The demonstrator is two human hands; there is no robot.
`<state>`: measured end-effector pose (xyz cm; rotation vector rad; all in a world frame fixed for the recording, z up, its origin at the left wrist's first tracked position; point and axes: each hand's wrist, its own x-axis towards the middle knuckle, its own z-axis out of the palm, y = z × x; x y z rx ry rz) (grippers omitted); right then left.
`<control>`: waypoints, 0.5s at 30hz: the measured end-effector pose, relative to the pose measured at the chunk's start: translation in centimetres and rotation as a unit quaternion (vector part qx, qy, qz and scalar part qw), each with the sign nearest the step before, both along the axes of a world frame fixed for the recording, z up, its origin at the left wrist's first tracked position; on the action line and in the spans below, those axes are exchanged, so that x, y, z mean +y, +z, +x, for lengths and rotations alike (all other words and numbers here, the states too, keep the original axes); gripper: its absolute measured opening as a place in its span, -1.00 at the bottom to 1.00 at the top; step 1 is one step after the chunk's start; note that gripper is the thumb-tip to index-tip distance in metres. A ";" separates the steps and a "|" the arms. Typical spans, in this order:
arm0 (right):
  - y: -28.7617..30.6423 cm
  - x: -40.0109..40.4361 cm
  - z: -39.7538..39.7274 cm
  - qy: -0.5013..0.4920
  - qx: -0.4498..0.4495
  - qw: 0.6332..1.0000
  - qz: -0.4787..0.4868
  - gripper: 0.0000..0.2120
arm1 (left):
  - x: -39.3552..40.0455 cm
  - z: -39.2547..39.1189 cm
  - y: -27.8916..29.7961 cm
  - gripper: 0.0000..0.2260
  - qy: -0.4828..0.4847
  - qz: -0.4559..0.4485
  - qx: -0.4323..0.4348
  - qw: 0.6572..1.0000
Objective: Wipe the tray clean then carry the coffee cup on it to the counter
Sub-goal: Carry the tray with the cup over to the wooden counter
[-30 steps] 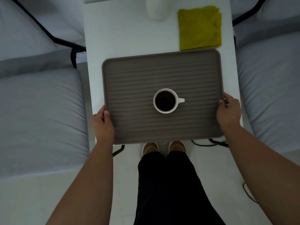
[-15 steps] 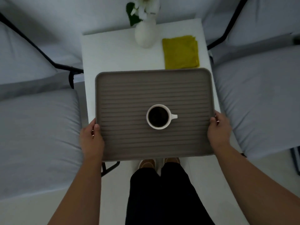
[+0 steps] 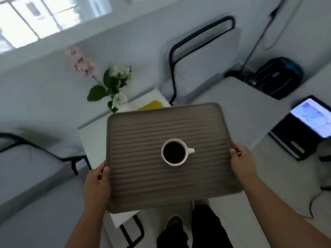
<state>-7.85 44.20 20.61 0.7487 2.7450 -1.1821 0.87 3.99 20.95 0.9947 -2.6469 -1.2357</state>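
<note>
1. Grey ribbed tray (image 3: pixel 143 190) held off the white table (image 3: pixel 93 140); left hand (image 3: pixel 96 183) and right hand (image 3: pixel 241 163) grip opposite edges.
2. Coffee cup (image 3: pixel 174 152) sits mid-tray, full.
3. Carry step; next: walk level to counter, not in view.

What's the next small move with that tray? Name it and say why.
Probably keep the tray level and carry it slowly away from the white table. The left hand and right hand grip opposite edges, and the coffee cup stands loose mid-tray, filled with dark coffee that could slosh.
</note>
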 end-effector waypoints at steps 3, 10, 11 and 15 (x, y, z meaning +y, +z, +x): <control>4.1 2.9 3.7 -0.050 0.015 0.999 -0.013 -0.68 | 2.2 -1.1 4.6 -0.69 -0.053 0.020 0.030 0.998; 13.5 9.6 14.2 -0.181 0.033 0.983 -0.020 -0.68 | 8.5 -3.8 12.8 -0.75 -0.205 0.055 0.065 0.975; 14.4 10.4 15.9 -0.199 0.033 0.979 -0.024 -0.68 | 9.6 -4.1 13.7 -0.76 -0.230 0.061 0.073 0.969; 17.0 13.3 23.7 -0.283 0.073 0.955 -0.041 -0.71 | 15.2 -5.0 16.7 -0.75 -0.350 0.072 0.087 0.930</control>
